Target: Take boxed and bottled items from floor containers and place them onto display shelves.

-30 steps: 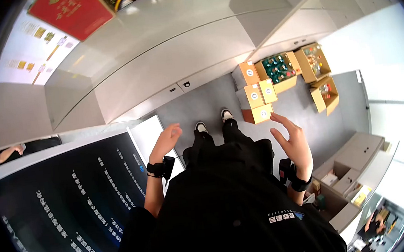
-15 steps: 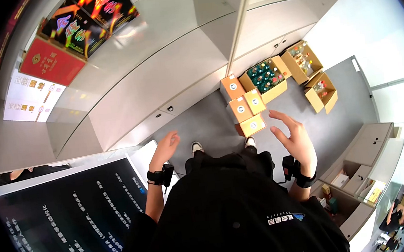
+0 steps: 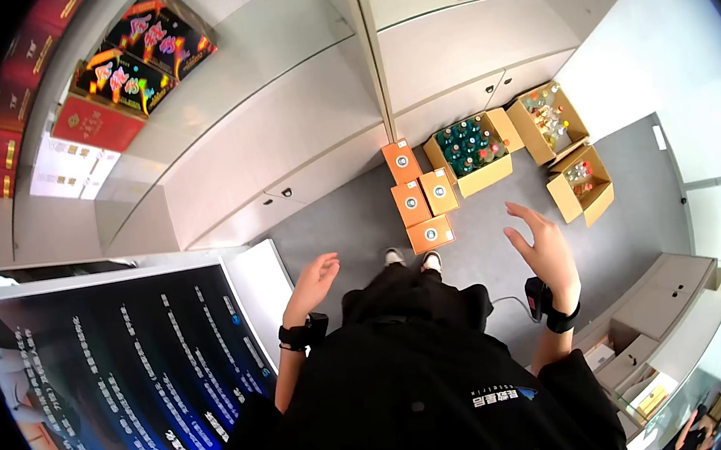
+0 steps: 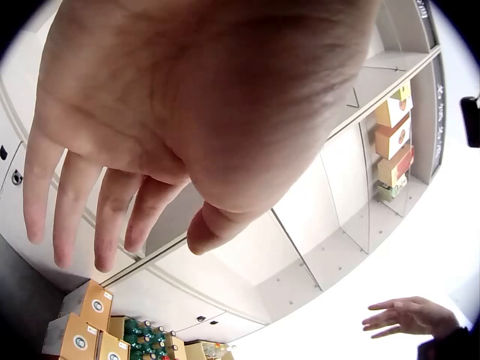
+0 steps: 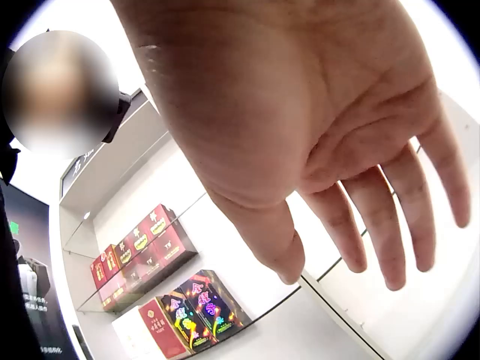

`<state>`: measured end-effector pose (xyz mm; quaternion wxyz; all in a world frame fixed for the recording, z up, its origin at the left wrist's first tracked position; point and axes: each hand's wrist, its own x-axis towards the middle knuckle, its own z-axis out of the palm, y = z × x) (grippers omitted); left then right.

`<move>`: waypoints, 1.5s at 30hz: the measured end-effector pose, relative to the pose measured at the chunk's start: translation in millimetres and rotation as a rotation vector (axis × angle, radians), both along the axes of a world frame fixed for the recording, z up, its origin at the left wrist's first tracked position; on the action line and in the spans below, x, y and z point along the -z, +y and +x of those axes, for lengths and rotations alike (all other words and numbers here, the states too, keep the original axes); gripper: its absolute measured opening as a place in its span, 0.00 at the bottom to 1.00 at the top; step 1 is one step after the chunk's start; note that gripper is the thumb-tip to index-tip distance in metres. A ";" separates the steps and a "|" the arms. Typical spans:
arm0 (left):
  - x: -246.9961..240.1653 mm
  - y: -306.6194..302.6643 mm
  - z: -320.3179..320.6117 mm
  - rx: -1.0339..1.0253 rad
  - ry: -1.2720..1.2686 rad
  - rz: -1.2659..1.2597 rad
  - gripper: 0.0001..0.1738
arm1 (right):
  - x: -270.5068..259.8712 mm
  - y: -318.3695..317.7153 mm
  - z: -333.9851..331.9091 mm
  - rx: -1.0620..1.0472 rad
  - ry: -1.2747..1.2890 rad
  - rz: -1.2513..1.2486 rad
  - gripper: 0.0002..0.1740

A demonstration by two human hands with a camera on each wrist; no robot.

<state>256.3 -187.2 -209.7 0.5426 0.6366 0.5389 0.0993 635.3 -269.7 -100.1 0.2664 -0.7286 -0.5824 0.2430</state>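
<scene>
The left hand (image 3: 313, 287) hangs in the air left of the body in the head view, fingers relaxed, holding nothing. On the other side the right hand (image 3: 545, 252) is raised with thumb and fingers apart, also empty. Each wrist wears a black strap and small camera. In the left wrist view the left palm (image 4: 172, 97) fills the top, fingers spread downward. The right wrist view has the right palm (image 5: 292, 105) large in front of shelves. Neither hand touches anything. Nearest to the right hand on the floor are orange cartons (image 3: 431, 234).
Open cartons hold green bottles (image 3: 468, 147) and other bottles (image 3: 550, 120) along the cabinets (image 3: 322, 181). Boxed goods (image 3: 99, 122) stand on glass shelves at upper left. A large dark display (image 3: 131, 368) is at left, a low cabinet (image 3: 662, 291) at right.
The view has shifted, with more shelf goods showing at upper left. The feet now stand closer together, below the orange cartons. Both hands remain raised and empty.
</scene>
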 end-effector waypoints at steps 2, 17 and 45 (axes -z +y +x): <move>-4.4 17.8 8.9 0.037 0.010 0.013 0.21 | -3.5 5.9 -8.8 0.001 0.031 0.044 0.20; 30.0 28.3 109.1 0.014 -0.048 0.186 0.19 | -20.5 36.0 61.3 -0.153 0.042 0.032 0.19; 59.9 -24.2 299.6 -0.448 -0.166 -0.029 0.18 | 16.8 81.4 254.5 -0.502 0.059 -0.130 0.20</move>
